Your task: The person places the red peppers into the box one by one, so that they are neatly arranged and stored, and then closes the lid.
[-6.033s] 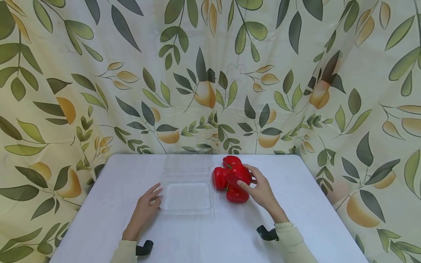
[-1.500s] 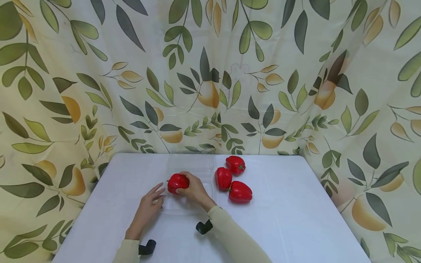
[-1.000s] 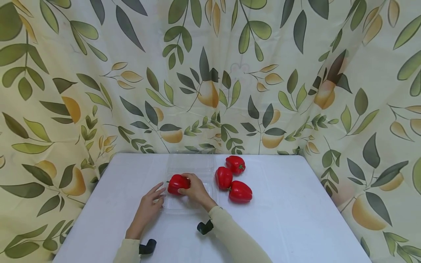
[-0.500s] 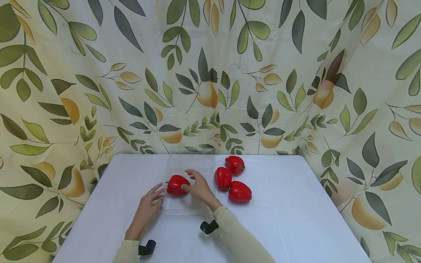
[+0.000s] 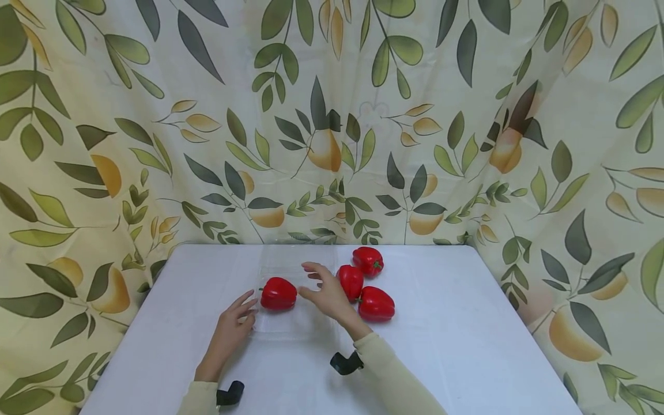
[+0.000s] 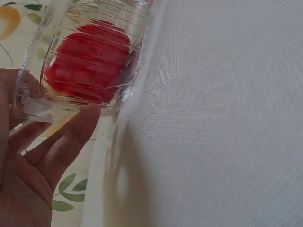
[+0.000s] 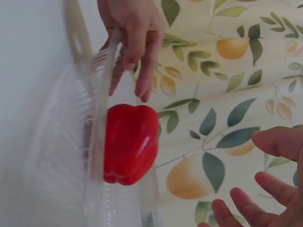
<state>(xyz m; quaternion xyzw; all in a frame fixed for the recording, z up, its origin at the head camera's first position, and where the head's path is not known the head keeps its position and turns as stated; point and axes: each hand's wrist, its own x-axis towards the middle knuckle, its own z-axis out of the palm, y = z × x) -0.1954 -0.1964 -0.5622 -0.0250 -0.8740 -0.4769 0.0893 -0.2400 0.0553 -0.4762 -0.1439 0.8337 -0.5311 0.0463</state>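
A red bell pepper (image 5: 278, 294) lies on its side in the left part of a clear plastic clamshell container (image 5: 319, 329), its stem toward the left. The container's lid (image 5: 298, 256) is folded back behind it. My left hand (image 5: 233, 320) holds the container's left edge; in the left wrist view the thumb (image 6: 87, 120) touches the outer wall and other fingers reach over the rim. My right hand (image 5: 328, 294) hovers over the container's right part, fingers spread and holding nothing. The right wrist view shows a gap between its fingers (image 7: 251, 208) and the pepper (image 7: 131, 144).
Three more red bell peppers lie grouped just right of the container: one at the back (image 5: 368, 261), one in the middle (image 5: 350, 282), one in front (image 5: 376, 304). A white cloth covers the table (image 5: 441, 346). A leaf-patterned curtain (image 5: 353, 115) hangs behind it.
My right hand carried one pepper from the right group into the container, let go of it, and has drawn back to the right. The left hand stays at the container's edge.
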